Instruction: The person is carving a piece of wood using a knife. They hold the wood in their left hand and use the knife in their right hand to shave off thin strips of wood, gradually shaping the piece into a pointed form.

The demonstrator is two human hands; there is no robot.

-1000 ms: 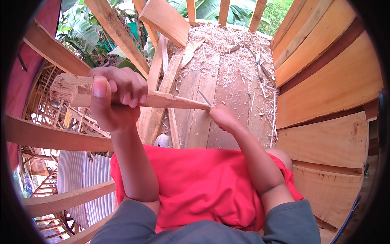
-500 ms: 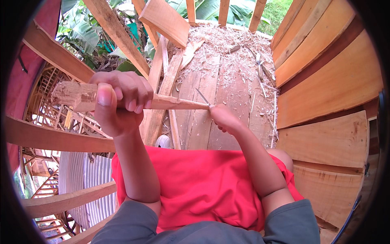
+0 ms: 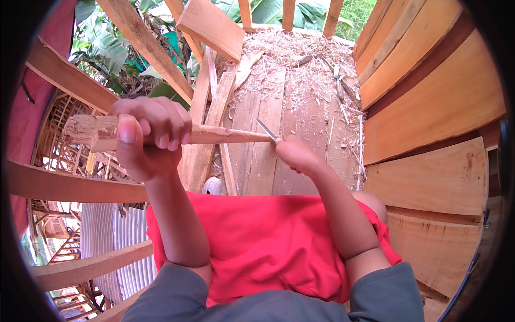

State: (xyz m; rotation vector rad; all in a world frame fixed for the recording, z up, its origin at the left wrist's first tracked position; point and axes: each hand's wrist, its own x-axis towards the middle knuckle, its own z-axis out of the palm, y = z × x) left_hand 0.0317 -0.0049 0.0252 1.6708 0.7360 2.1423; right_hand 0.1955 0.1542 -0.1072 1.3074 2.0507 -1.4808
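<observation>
Head view: knife [image 3: 265, 129] leans slightly flatter than half a second ago, spot unchanged: thin end of tapered wooden stick [image 3: 228, 134]. Left hand [image 3: 153, 126] grip wraps stick, right hand [image 3: 298, 155] clenches knife handle. Stick above plank floor [image 3: 303, 121], thick end past left edge.

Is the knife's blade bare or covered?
Bare: the knife blade shows as uncovered metal, jutting from the right hand by the tapered wooden stick's narrow end.

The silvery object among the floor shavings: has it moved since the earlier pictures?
No: the silvery object keeps its place beside the plank wall at right; the whole view shifted slightly.
</observation>
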